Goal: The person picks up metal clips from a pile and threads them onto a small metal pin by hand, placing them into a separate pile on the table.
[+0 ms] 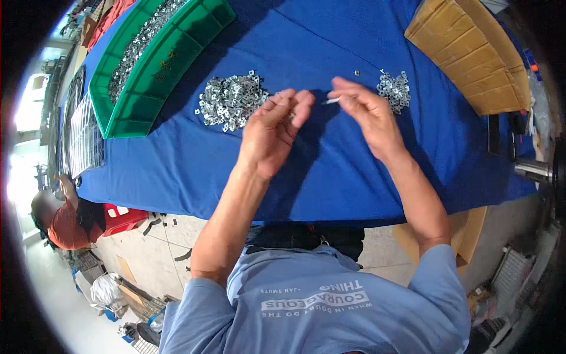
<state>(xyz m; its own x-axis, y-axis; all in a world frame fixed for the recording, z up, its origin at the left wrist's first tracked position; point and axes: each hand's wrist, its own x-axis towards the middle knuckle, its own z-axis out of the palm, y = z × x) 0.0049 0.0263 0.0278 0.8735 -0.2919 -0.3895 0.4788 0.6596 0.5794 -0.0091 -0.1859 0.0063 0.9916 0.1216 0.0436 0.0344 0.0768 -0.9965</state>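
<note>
My left hand [271, 133] is turned palm up with its fingers curled inward, just right of a large pile of small silvery metal pieces [230, 101]. Pale specks show near its fingers, too small to name. Between the thumb and fingers of my right hand [368, 115], a thin silvery piece [332, 101] sticks out toward the left hand. The two hands are apart, above the blue cloth [318, 171]. A smaller pile of similar metal pieces [394, 92] lies just beyond the right hand, with one loose piece [356, 73] left of it.
A green plastic bin [162, 79] holding many metal pieces stands at the left. An opened cardboard box [471, 53] sits at the far right of the table. Another person [71, 221] is beyond the table's left edge, by a red plastic object [124, 218].
</note>
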